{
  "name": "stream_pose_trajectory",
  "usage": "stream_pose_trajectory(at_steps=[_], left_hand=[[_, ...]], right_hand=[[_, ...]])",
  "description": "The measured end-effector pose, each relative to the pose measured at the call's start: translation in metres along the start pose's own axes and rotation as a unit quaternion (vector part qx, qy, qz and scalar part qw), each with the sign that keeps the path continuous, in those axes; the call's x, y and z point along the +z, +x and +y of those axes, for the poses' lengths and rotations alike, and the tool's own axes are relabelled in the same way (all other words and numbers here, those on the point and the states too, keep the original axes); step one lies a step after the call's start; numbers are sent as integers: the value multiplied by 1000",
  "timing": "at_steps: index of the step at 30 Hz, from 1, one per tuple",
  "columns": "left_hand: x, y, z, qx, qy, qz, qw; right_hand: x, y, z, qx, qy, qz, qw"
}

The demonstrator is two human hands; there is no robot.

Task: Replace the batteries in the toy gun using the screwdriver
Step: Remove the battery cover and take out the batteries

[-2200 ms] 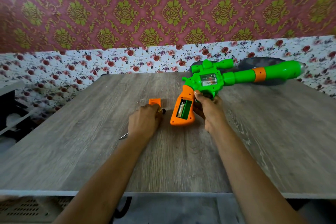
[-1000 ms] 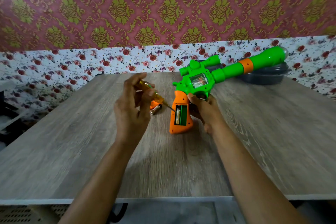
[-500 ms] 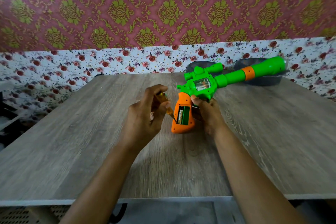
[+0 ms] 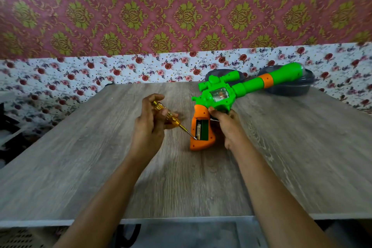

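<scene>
Head view: our left hand grips the yellow translucent-handled screwdriver, tip at the battery in the open orange grip; our right hand clasps the green plastic toy gun mid-table.

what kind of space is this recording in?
Probably a room in a home, not a workshop: damask wallpaper above a floral band, a grey wood-grain table, dark lidded containers by the wall, and a toy gun being serviced by hand.

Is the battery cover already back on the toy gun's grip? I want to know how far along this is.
No, the compartment in the orange grip is open, with a battery showing and the screwdriver tip at it.
</scene>
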State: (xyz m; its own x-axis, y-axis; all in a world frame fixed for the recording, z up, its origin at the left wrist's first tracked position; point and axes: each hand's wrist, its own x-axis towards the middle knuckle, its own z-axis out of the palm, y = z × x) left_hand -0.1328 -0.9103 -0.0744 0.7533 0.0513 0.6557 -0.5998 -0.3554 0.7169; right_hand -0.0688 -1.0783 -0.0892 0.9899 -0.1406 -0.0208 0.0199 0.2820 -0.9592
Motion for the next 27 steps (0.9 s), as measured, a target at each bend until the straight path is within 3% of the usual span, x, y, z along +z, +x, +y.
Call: stream_pose_trajectory(at_steps=[5, 15, 22, 27], left_hand=[[-1, 0, -2, 51, 17, -25, 998], [4, -9, 8, 165, 7, -159, 973], [-1, -8, 8, 184, 19, -147, 972], [-2, -21, 6, 307, 135, -177, 925]], right_hand=[[-1, 1, -1, 0, -5, -11, 1000], [-2, 1, 1, -7, 15, -45, 999], [-1, 4, 4, -13, 15, -18, 1000], [-3, 9, 7, 0, 43, 46, 998]])
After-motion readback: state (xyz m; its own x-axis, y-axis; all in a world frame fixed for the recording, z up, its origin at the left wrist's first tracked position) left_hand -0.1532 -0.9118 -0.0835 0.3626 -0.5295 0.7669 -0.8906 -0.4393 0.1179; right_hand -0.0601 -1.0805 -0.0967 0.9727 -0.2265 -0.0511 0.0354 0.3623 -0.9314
